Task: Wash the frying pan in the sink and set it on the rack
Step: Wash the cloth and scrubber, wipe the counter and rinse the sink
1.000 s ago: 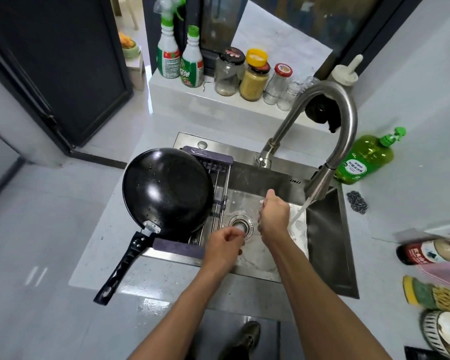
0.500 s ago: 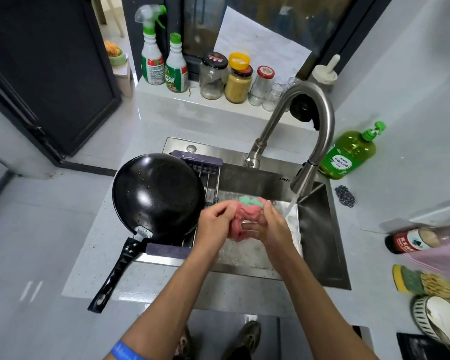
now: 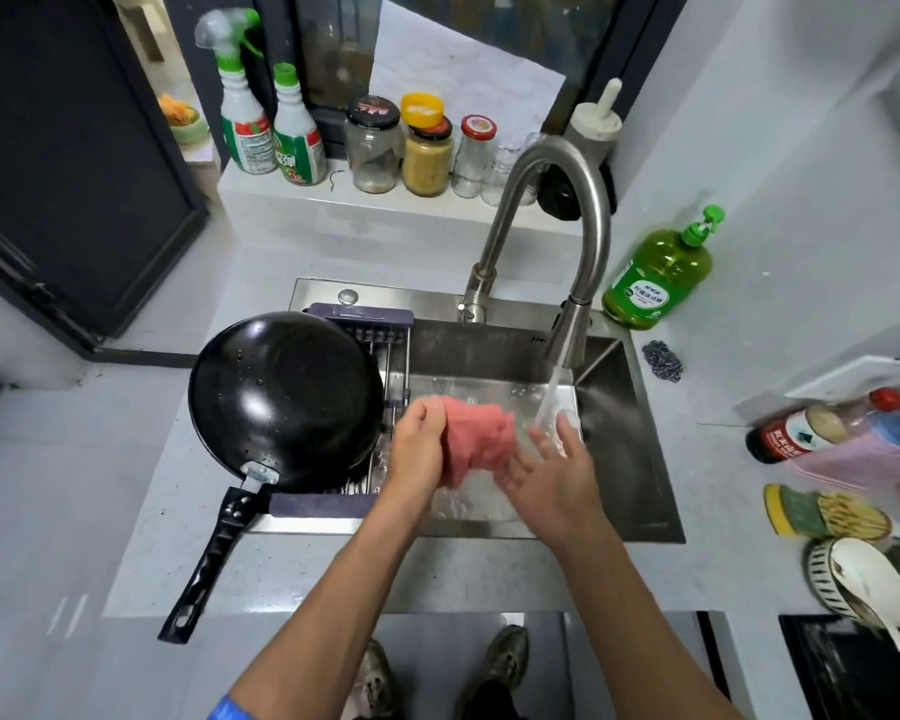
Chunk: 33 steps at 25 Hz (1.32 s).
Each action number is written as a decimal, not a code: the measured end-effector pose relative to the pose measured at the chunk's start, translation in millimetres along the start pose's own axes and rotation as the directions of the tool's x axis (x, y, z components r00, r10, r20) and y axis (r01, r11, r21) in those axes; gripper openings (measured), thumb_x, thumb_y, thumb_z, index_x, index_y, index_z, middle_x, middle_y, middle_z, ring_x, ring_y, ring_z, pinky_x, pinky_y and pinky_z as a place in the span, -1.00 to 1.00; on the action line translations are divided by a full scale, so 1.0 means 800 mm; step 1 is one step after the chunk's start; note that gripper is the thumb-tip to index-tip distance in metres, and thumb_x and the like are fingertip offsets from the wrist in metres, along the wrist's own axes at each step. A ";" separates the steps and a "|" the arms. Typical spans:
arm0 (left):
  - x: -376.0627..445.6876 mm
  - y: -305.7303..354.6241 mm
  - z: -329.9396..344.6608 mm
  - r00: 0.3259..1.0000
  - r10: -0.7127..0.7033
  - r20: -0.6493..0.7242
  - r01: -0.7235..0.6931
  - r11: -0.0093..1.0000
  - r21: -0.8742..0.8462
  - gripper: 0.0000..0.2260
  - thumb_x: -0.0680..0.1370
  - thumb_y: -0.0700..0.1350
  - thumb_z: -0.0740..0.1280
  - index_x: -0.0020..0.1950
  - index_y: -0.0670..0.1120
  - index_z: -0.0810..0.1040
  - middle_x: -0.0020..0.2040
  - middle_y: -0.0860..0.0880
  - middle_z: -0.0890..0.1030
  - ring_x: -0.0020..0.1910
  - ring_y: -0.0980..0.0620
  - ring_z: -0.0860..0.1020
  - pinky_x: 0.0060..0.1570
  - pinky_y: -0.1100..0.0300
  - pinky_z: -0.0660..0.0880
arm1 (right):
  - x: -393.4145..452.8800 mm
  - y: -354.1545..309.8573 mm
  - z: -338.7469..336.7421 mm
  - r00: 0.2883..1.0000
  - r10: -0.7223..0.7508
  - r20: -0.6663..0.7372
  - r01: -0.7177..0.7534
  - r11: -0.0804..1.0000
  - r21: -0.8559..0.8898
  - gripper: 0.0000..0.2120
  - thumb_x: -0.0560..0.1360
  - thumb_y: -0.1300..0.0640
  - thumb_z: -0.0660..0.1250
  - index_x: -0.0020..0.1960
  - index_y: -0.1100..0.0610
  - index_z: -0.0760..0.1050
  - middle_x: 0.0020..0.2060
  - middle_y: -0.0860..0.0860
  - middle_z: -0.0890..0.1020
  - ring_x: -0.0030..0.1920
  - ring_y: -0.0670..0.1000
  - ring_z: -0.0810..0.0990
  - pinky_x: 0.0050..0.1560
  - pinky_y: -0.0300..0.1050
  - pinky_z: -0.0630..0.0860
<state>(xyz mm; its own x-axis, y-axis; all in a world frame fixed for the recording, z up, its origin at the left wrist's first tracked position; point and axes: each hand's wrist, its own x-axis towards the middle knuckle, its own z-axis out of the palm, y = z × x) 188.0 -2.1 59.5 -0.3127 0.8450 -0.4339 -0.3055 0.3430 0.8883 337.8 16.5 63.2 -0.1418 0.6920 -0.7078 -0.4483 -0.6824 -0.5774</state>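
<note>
The grey desk carries everything here, and sunk into its middle is the steel sink, water running into it from the gooseneck faucet at about one o'clock from the hands. That stream is the reason both hands sit where they do: it looks like cloth-rinsing time, with the pan work apparently done.

And there is the frying pan, at nine o'clock from the hands, resting bowl-up on the purple-framed drying rack that spans the sink's left side. Droplets bead on its black inside, so it reads as washed and parked to drain. Its long black handle juts down toward seven o'clock, out over the desk edge and clear of the basin.

Now the hands. The left hand comes in from six o'clock, forearm angled up, fingers curled and clutching the left end of the pink dishcloth, holding it low over the basin. The right hand is at the cloth's three o'clock side, released, fingers spread and relaxed, fingertips up under the falling water and the palm just against the cloth's edge, as if to steer water onto it.

Smaller things: the green dish-soap bottle stands at two o'clock on the desk, handy to the faucet, and a steel scourer lies just beside the sink's right rim.
</note>
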 end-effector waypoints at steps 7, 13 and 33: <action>-0.020 0.000 0.029 0.973 0.038 0.226 -0.063 0.993 0.101 -0.73 0.43 -0.36 0.43 -0.31 -0.09 0.43 -0.34 -0.04 0.53 -0.32 0.01 0.50 -0.27 0.15 0.45 | -0.006 -0.003 -0.021 0.963 -0.190 0.189 0.234 0.940 -0.247 -0.41 0.63 -0.15 0.16 0.00 0.42 0.59 -0.14 0.36 0.61 -0.14 0.27 0.63 -0.03 0.16 0.60; -0.035 0.010 0.105 0.954 0.036 0.298 -0.062 0.995 0.078 -0.72 0.44 -0.44 0.42 0.03 -0.15 0.49 -0.28 -0.25 0.58 -0.46 -0.10 0.53 -0.54 0.26 0.40 | 0.001 -0.065 -0.116 0.909 -0.413 -0.060 0.385 0.885 -0.264 -0.69 0.58 0.05 0.34 0.12 0.29 0.64 0.04 0.31 0.67 0.08 0.29 0.63 0.15 0.20 0.57; 0.186 -0.055 0.426 0.932 0.000 0.362 -0.272 0.660 0.700 -0.72 0.45 -0.20 0.49 0.14 -0.07 0.59 0.10 -0.03 0.57 -0.03 0.07 0.54 -0.05 0.27 0.57 | 0.154 -0.239 -0.383 0.824 -0.388 -0.413 0.010 0.738 -0.674 -0.73 0.53 -0.10 0.36 -0.19 0.09 0.56 -0.31 0.02 0.63 -0.27 0.07 0.56 -0.18 -0.01 0.49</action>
<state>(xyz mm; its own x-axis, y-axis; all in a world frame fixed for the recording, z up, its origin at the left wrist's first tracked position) 461.1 248.5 6.9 0.0345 0.9361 -0.3500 0.5133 0.2839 0.8099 676.6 160.1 -38.6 0.4219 0.7377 -0.5271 0.2628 -0.6559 -0.7077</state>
